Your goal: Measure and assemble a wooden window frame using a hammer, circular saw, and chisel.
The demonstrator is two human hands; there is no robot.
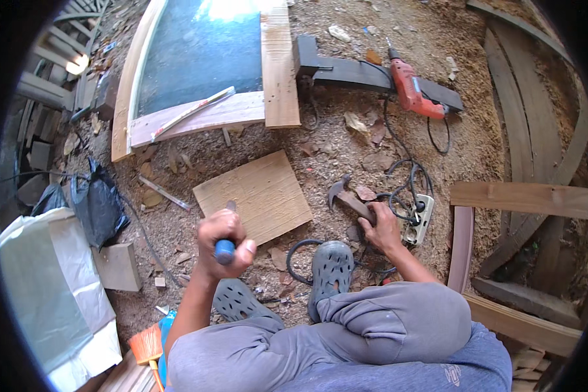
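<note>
My left hand (223, 238) is closed around a chisel (224, 252), its blue handle end pointing up at me and a bit of blade showing past the fist. Below and beyond it lies a square wooden board (261, 189) with fine shavings on top. To the right, my right hand (382, 228) grips the wooden handle of a claw hammer (354, 201) low over the ground. The hammer's head points away to the left, near the board's right edge. Much of the hammer's handle is hidden by my fingers.
A wood-framed glass panel (279, 72) lies at the back, with a pencil-like stick (193, 114) on it. A red power drill (411, 88) rests on a dark beam (356, 73). Beside my right hand are a white power strip (419, 221) and cables. Black plastic bags (98, 202) sit left.
</note>
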